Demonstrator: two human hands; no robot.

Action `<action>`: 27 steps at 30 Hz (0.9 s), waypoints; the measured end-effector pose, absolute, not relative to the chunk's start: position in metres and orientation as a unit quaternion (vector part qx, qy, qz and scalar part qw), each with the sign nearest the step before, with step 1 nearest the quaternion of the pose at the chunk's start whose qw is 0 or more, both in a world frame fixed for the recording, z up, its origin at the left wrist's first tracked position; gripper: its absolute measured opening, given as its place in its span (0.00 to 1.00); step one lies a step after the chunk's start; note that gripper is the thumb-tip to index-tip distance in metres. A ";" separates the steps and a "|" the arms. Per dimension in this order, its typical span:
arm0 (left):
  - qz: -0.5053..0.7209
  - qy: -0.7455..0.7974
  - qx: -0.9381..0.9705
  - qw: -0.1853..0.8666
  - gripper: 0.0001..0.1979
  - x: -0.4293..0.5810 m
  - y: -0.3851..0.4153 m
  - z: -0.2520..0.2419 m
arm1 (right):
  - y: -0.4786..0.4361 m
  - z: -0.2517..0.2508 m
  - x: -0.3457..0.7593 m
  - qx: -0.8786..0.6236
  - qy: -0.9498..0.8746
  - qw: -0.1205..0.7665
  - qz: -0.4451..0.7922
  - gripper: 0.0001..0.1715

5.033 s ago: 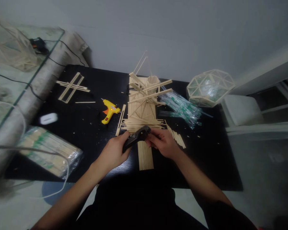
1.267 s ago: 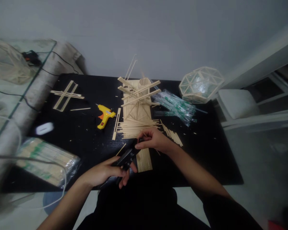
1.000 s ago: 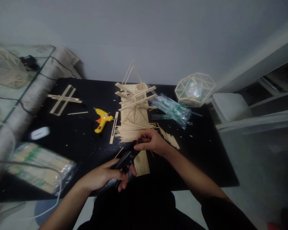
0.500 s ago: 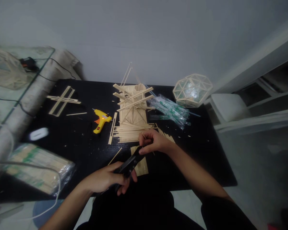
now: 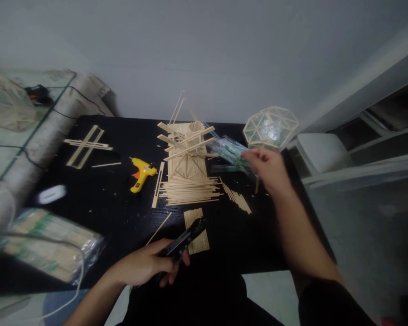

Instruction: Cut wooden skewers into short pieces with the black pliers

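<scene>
My left hand (image 5: 156, 262) is wrapped round a pair of black pliers (image 5: 182, 242). Their head points up and right over a small flat panel of thin wooden sticks (image 5: 197, 246). To the right, my right hand (image 5: 267, 167) hovers over the table beside the green-and-clear plastic packaging (image 5: 229, 149). Its thumb and fingers are pinched together; what they hold, if anything, is too small and blurred to make out. Just ahead of the pliers lies a row of loose wooden sticks (image 5: 190, 190). Short cut sticks (image 5: 236, 197) lie in a slanted row right of it.
A wooden stick structure (image 5: 187, 145) stands at the back centre. Left of it lie a yellow glue gun (image 5: 143, 174) and crossed stick frames (image 5: 86, 146). A faceted stick ball (image 5: 271, 127) sits back right. Packaged sticks (image 5: 51, 242) and a white object (image 5: 52, 194) are at left.
My right hand has left the tip of the pliers and moved right and away from me, towards the plastic packaging. My left hand still grips the pliers in nearly the same place.
</scene>
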State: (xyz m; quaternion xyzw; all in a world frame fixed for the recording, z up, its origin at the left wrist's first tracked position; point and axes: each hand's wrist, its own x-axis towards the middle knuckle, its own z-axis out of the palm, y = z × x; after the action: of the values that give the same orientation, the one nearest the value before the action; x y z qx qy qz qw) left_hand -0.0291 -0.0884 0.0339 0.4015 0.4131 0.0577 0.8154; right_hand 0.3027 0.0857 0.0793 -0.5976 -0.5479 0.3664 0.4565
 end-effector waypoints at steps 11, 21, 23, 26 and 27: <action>0.163 0.560 0.461 0.668 0.16 -0.049 -0.092 0.039 | 0.122 0.089 0.361 -0.691 -0.489 0.499 0.188 0.15; 0.083 0.720 0.556 0.406 0.15 -0.057 -0.089 0.019 | 0.041 0.088 0.296 -0.537 -0.470 0.452 0.535 0.13; 0.080 0.720 0.569 0.390 0.14 -0.053 -0.089 0.013 | 0.028 0.085 0.285 -0.539 -0.490 0.433 0.532 0.14; 0.067 0.712 0.588 0.378 0.12 -0.052 -0.089 0.007 | 0.014 0.077 0.274 -0.529 -0.519 0.401 0.538 0.14; 0.065 0.710 0.592 0.376 0.12 -0.053 -0.088 0.006 | 0.010 0.074 0.271 -0.524 -0.523 0.394 0.545 0.14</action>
State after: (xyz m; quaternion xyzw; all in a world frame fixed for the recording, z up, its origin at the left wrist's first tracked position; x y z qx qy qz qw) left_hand -0.0526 -0.0882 0.0062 0.5920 0.7097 0.0649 0.3764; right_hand 0.2707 0.0099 0.0742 -0.5238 -0.5232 0.5447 0.3940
